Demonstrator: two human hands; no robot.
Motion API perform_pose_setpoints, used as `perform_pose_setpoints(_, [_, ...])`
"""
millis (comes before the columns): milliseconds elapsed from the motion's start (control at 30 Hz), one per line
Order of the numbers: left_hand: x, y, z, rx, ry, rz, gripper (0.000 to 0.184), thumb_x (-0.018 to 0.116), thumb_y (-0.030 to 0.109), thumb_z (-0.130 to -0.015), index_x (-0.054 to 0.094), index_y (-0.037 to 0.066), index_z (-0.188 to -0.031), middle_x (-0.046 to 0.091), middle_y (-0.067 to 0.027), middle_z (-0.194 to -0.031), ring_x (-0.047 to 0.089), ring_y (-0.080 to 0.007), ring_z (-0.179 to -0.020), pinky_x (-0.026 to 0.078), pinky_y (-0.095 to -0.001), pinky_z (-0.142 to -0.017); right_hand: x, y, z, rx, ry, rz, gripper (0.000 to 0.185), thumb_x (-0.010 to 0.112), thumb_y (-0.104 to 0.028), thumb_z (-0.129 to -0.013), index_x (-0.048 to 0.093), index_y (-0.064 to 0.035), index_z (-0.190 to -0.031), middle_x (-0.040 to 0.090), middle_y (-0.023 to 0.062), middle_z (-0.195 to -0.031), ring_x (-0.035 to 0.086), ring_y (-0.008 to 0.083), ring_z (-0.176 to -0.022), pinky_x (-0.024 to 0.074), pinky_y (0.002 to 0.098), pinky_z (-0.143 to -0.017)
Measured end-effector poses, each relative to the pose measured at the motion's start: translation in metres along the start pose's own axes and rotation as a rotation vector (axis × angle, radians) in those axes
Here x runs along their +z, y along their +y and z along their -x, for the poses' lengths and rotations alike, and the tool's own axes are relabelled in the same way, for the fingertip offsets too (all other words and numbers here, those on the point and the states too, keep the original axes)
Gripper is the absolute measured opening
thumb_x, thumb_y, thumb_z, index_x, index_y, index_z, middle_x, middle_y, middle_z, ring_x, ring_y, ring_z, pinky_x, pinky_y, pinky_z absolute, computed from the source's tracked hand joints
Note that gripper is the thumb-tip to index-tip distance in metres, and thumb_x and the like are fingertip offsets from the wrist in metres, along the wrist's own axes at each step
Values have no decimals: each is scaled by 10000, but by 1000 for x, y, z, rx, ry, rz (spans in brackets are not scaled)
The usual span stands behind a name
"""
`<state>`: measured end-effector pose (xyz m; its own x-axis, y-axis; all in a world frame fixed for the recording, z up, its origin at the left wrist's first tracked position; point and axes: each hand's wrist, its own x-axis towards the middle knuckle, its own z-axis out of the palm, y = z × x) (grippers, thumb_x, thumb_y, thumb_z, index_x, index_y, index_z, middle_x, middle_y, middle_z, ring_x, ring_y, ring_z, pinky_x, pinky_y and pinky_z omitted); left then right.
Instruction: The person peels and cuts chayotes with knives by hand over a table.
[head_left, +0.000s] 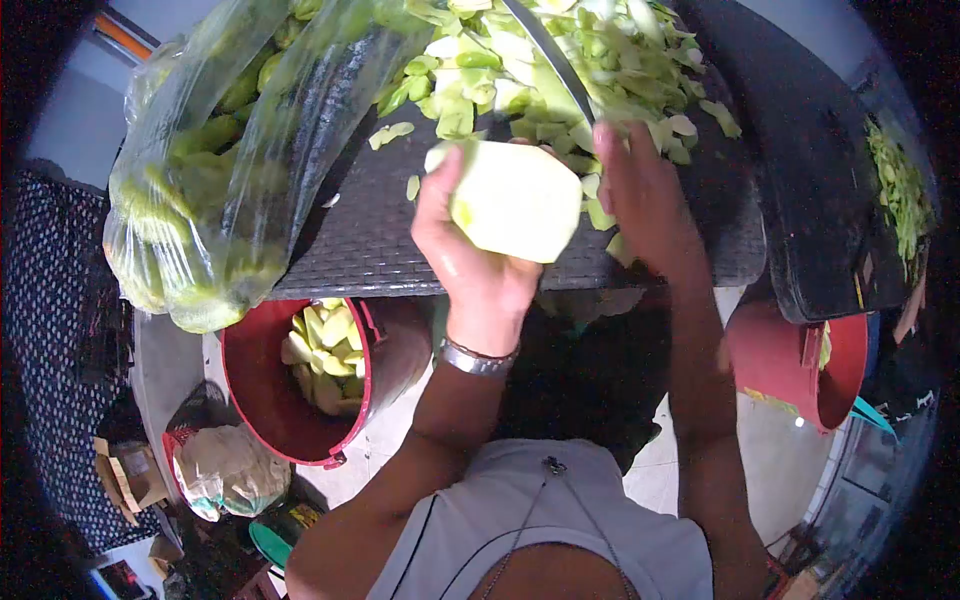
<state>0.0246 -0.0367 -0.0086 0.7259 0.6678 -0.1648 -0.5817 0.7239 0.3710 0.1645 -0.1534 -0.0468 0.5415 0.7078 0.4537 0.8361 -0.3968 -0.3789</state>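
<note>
My left hand (470,240), with a metal watch on its wrist, grips a large peeled fruit (515,200), very pale and flat-sided, probably a green mango. To its right, my right hand (642,190) is closed around a knife (556,62). The hand is slightly blurred, and the handle is hidden in it. The long blade points up and to the left, over a heap of green peels (480,90) on the dark woven tabletop (375,235). Fruit and blade look apart.
A clear plastic bag (200,215) full of green fruit hangs over the table's left edge. Below stands a red bucket (235,375) holding pale fruit pieces. Another red bucket (765,360) is at right, beside a dark surface (820,220) with green scraps. A tied sack (235,465) sits lower left.
</note>
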Motion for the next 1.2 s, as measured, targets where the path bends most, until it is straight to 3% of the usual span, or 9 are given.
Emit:
perform_pose_setpoints(67, [-1, 10, -7, -15, -7, -18, 390, 574, 368, -970, 610, 30, -1162, 706, -170, -1041, 706, -335, -965, 581, -458, -890, -31, -25, -35, 611, -234, -713, 408, 522, -368, -1035, 502, -86, -1329, 638, 128, -729, 512, 223, -448, 436, 381, -473])
perform_pose_setpoints(133, [0, 13, -9, -134, -67, 36, 437, 554, 412, -986, 595, 24, -1181, 695, -180, -1066, 697, -367, -977, 578, -494, -886, -14, 7, -56, 198, -84, -511, 410, 487, -417, -1041, 532, -86, -1279, 625, 90, -703, 453, 139, -425, 384, 334, -429])
perform_pose_setpoints(200, [-2, 14, -13, -217, -57, 70, 475, 526, 436, -998, 573, 9, -1200, 677, -192, -1096, 685, -403, -988, 572, -555, -866, -8, 27, -85, 104, -76, -397, 414, 474, -440, -1043, 555, -83, -1238, 608, 68, -674, 425, 103, -408, 357, 312, -399])
perform_pose_setpoints(333, [-22, 16, -20, -249, -175, 29, 479, 552, 441, -980, 604, 25, -1212, 677, -202, -1127, 679, -384, -1014, 513, -588, -983, -21, 21, -118, 415, -154, -468, 411, 488, -448, -1039, 581, -80, -1194, 582, 52, -635, 432, 110, -396, 360, 293, -383])
perform_pose_setpoints(567, [-21, 17, -22, -177, -31, -24, 372, 636, 378, -951, 610, 67, -1153, 689, -119, -1042, 705, -313, -948, 584, -553, -876, -63, -12, -64, 522, -386, -812, 608, 455, -618, -1008, 619, -61, -1187, 638, 59, -663, 553, 126, -427, 411, 266, -386])
perform_pose_setpoints(633, [-24, 16, -25, -154, -64, -31, 356, 635, 370, -955, 614, 76, -1154, 692, -102, -1044, 711, -287, -931, 592, -516, -867, -54, -21, -23, 585, -404, -1023, 547, 521, -534, -1013, 585, -41, -1241, 651, 52, -688, 549, 107, -436, 413, 271, -384])
perform_pose_setpoints(800, [-26, 10, -35, -79, 51, -115, 321, 615, 346, -972, 669, 62, -1112, 733, -86, -1021, 726, -241, -908, 593, -399, -841, -76, -62, 49, 763, -526, -854, 264, 579, -169, -992, 573, -17, -1209, 639, 175, -948, 636, 187, -570, 501, 325, -471])
perform_pose_setpoints(1033, [-19, 4, -32, -103, 29, -176, 305, 619, 302, -965, 668, 52, -1133, 732, -92, -1025, 727, -230, -870, 598, -381, -805, -61, -50, 101, 444, -383, -676, 190, 454, -242, -1089, 536, -78, -1139, 535, 8, -626, 471, 70, -430, 376, 240, -390])
perform_pose_setpoints(1200, [-18, 3, -30, -85, 35, -242, 313, 620, 291, -964, 672, 36, -1138, 734, -91, -1006, 726, -213, -850, 601, -359, -764, -68, -64, 94, 721, -458, -683, 189, 450, -251, -1087, 518, -75, -1088, 530, 13, -610, 485, 84, -442, 388, 257, -398])
